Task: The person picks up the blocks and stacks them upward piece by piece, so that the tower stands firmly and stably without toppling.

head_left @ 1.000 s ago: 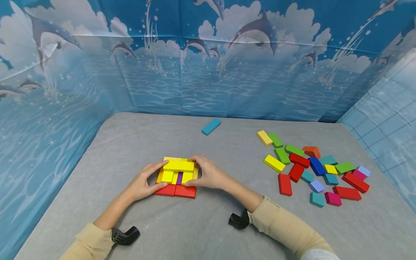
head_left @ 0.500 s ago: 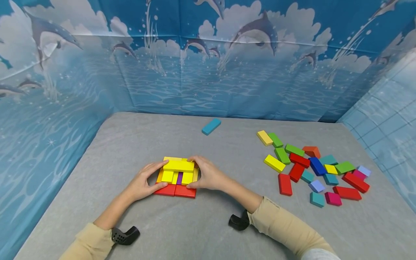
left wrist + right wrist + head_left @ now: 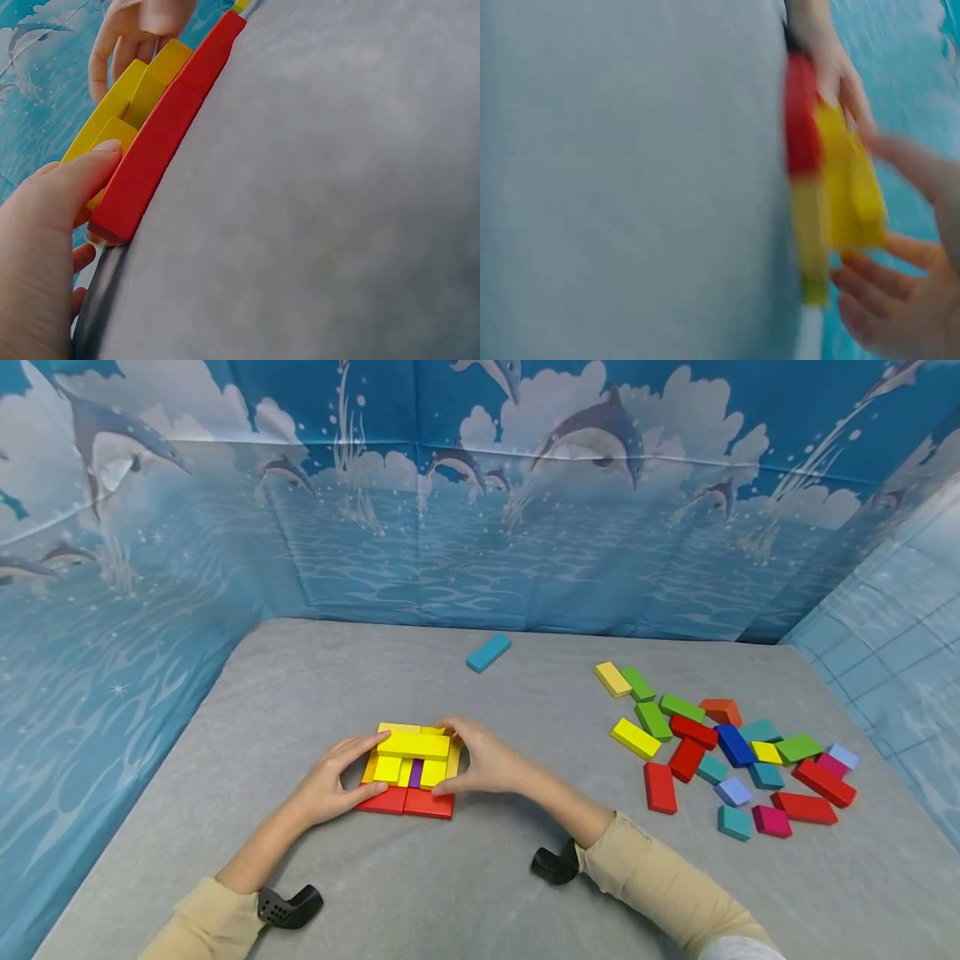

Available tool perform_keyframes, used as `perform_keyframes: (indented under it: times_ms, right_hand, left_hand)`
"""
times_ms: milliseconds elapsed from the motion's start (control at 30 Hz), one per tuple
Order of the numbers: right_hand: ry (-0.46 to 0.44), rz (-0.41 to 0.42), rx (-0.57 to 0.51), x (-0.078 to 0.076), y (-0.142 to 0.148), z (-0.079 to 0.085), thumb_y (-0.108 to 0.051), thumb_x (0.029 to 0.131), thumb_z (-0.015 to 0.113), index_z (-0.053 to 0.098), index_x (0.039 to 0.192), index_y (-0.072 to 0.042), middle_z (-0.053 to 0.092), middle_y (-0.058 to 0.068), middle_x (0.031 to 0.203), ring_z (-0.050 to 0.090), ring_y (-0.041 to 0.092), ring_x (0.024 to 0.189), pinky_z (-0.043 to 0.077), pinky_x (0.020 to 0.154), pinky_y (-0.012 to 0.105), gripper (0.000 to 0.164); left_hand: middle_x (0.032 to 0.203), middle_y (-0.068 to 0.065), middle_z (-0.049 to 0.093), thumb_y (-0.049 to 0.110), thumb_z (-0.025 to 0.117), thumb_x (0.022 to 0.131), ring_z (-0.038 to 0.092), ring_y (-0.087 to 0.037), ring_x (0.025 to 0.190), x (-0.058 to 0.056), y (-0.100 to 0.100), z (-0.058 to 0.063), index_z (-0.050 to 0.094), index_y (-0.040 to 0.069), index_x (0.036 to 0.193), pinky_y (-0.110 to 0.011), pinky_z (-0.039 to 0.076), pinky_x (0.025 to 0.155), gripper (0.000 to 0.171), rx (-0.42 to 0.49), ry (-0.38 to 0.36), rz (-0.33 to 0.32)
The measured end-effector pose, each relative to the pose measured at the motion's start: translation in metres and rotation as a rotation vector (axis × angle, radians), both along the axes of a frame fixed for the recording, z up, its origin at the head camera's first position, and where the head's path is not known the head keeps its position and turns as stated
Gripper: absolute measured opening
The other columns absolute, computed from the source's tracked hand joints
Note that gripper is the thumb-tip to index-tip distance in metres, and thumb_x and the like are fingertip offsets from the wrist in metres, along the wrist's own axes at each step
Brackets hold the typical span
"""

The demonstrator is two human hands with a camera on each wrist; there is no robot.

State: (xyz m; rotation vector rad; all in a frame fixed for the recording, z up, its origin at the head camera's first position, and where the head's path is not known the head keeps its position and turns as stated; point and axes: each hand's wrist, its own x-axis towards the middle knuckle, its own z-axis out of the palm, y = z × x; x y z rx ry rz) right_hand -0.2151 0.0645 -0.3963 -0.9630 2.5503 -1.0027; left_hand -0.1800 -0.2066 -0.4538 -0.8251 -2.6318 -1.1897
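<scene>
A low stack of wooden blocks stands in front of me. Two red blocks lie along its near side, smaller yellow blocks and a purple block stand behind them, and a long yellow block bridges the top. My left hand holds the left end, thumb on a lower yellow block and a fingertip near the long block's end. My right hand spans the right end, thumb low at the front, fingertips at the back. Blur in the right wrist view hides its exact contact.
Many loose blocks are scattered to the right, among them a yellow block, a red block and a dark blue block. One blue block lies alone near the back edge. Dolphin-printed cloth rises behind the grey surface.
The right thumb has shifted slightly down and rightward along the stack's front. My left hand keeps its place, and the blocks look unchanged.
</scene>
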Motion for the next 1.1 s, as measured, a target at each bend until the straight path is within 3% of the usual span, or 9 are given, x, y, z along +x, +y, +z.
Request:
perform_keyframes:
  times_ms: [100,200,333,433,667,933,1100]
  right_hand:
    - [-0.009,-0.004,-0.083,-0.030,0.015,0.007,-0.025,0.080,0.070,0.042,0.131,-0.001,0.050,0.017,0.124,0.049,0.029,0.110,0.043,0.089,0.044,0.063]
    - [0.048,-0.041,-0.143,-0.069,0.032,0.007,-0.017,0.086,0.064,0.043,0.130,0.004,0.048,0.024,0.124,0.047,0.037,0.112,0.040,0.091,0.048,0.053]
    - [0.098,-0.115,-0.121,-0.110,0.048,0.000,-0.011,0.089,0.059,0.041,0.130,0.007,0.044,0.027,0.127,0.042,0.039,0.115,0.035,0.097,0.048,0.048]
    - [0.112,-0.182,-0.072,-0.128,0.055,-0.007,-0.011,0.090,0.057,0.040,0.132,0.005,0.041,0.025,0.131,0.039,0.038,0.120,0.033,0.099,0.048,0.048]
    - [0.080,-0.330,0.056,-0.145,0.055,-0.017,-0.015,0.092,0.055,0.038,0.138,-0.009,0.027,0.020,0.141,0.022,0.038,0.132,0.023,0.104,0.053,0.050]
    - [0.060,-0.327,0.255,-0.155,0.052,-0.021,-0.017,0.096,0.047,0.027,0.144,-0.015,0.016,0.012,0.151,0.013,0.037,0.136,0.015,0.106,0.056,0.052]
    - [0.090,-0.343,0.278,-0.154,0.053,-0.021,-0.016,0.096,0.046,0.035,0.141,-0.015,0.024,0.012,0.146,0.020,0.035,0.134,0.019,0.105,0.053,0.047]
  left_hand:
    - [0.132,-0.003,0.050,0.024,0.074,0.076,0.043,-0.024,0.118,0.000,0.000,0.000,0.044,0.020,0.137,-0.052,0.034,0.095,0.068,0.004,0.018,-0.006]
    - [0.132,-0.003,0.050,0.024,0.074,0.076,0.043,-0.023,0.119,0.000,0.000,0.001,0.044,0.020,0.137,-0.051,0.034,0.096,0.068,0.009,0.025,-0.006]
    - [0.133,-0.003,0.049,0.023,0.075,0.075,0.043,-0.023,0.119,0.000,-0.001,0.001,0.044,0.020,0.137,-0.051,0.034,0.096,0.069,0.012,0.020,-0.004]
    - [0.133,-0.003,0.049,0.022,0.074,0.076,0.042,-0.023,0.119,0.000,-0.001,0.001,0.044,0.019,0.137,-0.051,0.033,0.096,0.069,0.017,0.017,-0.006]
    - [0.133,-0.002,0.049,0.023,0.074,0.076,0.043,-0.022,0.118,0.000,-0.001,0.001,0.043,0.022,0.137,-0.051,0.034,0.096,0.069,0.008,0.019,-0.011]
    - [0.133,-0.002,0.049,0.023,0.074,0.076,0.043,-0.022,0.118,0.000,0.000,0.001,0.043,0.021,0.137,-0.051,0.034,0.096,0.069,0.011,0.016,-0.008]
    - [0.133,-0.003,0.049,0.023,0.074,0.076,0.043,-0.022,0.119,0.000,-0.001,0.001,0.043,0.021,0.137,-0.050,0.034,0.096,0.068,0.007,0.014,-0.007]
